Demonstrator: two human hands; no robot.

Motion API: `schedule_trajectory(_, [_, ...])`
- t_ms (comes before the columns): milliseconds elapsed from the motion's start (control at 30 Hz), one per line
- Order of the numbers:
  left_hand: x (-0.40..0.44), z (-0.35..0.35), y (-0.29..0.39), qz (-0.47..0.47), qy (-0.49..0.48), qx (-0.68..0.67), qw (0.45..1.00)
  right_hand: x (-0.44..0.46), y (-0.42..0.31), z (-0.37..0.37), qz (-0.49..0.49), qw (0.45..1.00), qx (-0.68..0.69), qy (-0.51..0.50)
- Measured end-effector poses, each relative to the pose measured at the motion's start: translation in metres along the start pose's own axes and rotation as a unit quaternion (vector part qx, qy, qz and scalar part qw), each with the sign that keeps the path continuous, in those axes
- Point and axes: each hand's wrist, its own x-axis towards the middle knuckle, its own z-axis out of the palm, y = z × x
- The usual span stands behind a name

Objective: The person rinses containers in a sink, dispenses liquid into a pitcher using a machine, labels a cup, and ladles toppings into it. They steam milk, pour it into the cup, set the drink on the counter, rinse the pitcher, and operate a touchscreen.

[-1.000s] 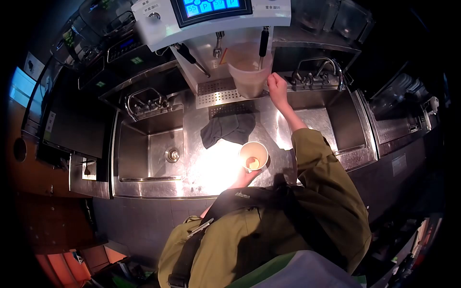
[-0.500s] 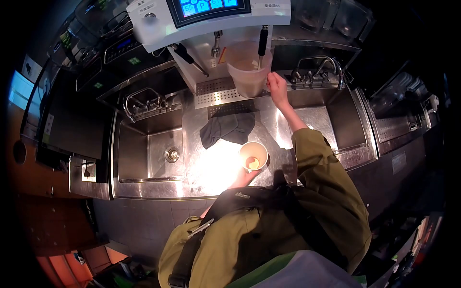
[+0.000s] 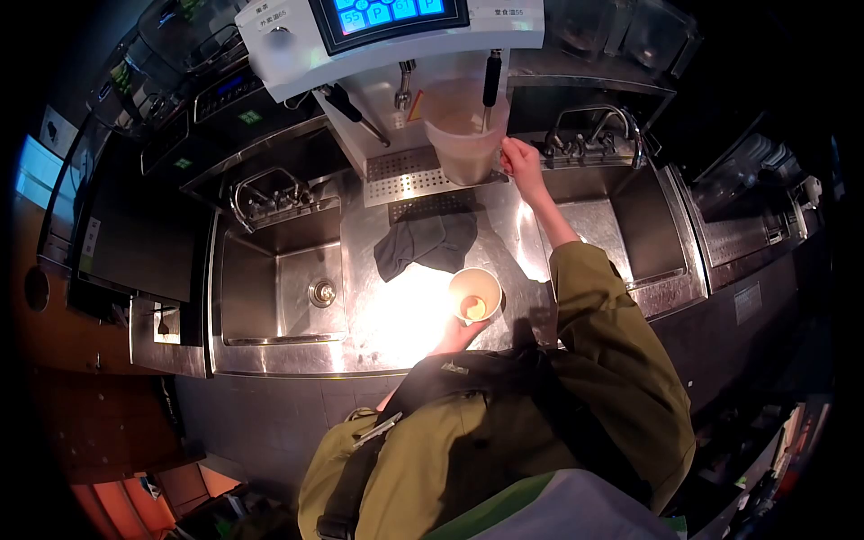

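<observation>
My right hand (image 3: 520, 158) is closed round the handle of a translucent plastic pitcher (image 3: 462, 153) holding a light tan liquid. The pitcher is under the white drink machine (image 3: 297, 58), over its perforated drip tray (image 3: 396, 184), and a black-handled steam wand (image 3: 491, 85) reaches down into it. Close to my body, my left hand (image 3: 461, 335) is wrapped round a paper cup (image 3: 475, 290), its open mouth facing up. Something pale yellow-orange lies at the bottom of the cup. Just beyond the cup, a dark cloth (image 3: 427, 243) lies crumpled on the steel counter (image 3: 360, 310).
Metal sinks flank the counter, the left sink (image 3: 281, 279) and the right sink (image 3: 630, 225), each with a tap behind. A second wand (image 3: 355, 112) hangs at the machine's left. Clear containers (image 3: 661, 43) stand on the back right shelf.
The camera view shifts very slightly. Both hands keep their holds, with the pitcher under the wand and the cup near my body in almost the same places.
</observation>
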Motion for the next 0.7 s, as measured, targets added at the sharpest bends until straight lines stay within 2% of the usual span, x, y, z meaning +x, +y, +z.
schedule_trajectory(600, [0.000, 0.000, -0.003, 0.002, 0.003, -0.007, 1.000, -0.002, 0.002, 0.001, 0.006, 1.000, 0.007, 0.000])
schedule_trajectory(700, [0.000, 0.000, -0.009, 0.014, 0.005, -0.001, 1.000, -0.001, 0.001, -0.003, 0.037, 0.998, 0.045, -0.017])
